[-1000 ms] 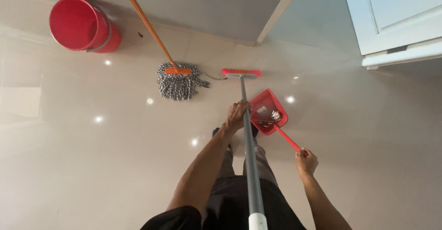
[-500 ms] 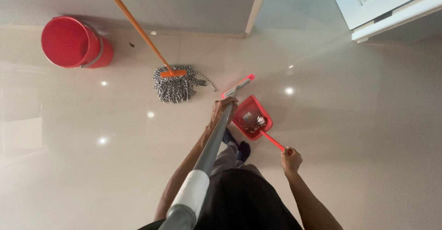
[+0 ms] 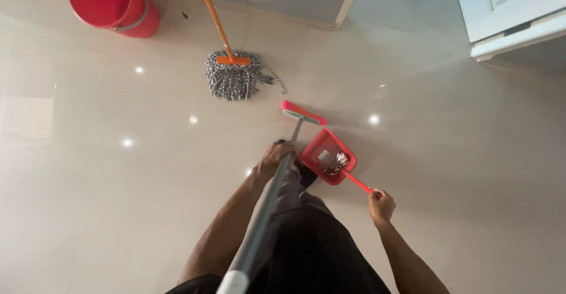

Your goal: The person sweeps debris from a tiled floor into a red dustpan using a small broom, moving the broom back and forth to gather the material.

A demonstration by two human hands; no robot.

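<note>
Left hand (image 3: 273, 155): fingers wrapped around grey broom handle (image 3: 259, 217); red broom head (image 3: 303, 112) on the tiled floor (image 3: 118, 200).
Right hand (image 3: 381, 204): closed on red dustpan (image 3: 327, 156) handle; pan holds silvery debris (image 3: 339, 160).
Far edge: striped mop (image 3: 234, 81), red bucket (image 3: 112, 2).

A single camera, worn on the person's head, looked steeply down past the dark-clothed torso and both forearms at the glossy pale tiled floor (image 3: 118, 200). The arms filled the near lower frame. The red plastic bucket (image 3: 112, 2) and the white cabinet door (image 3: 513, 5) lay farthest, at the top edge.
</note>
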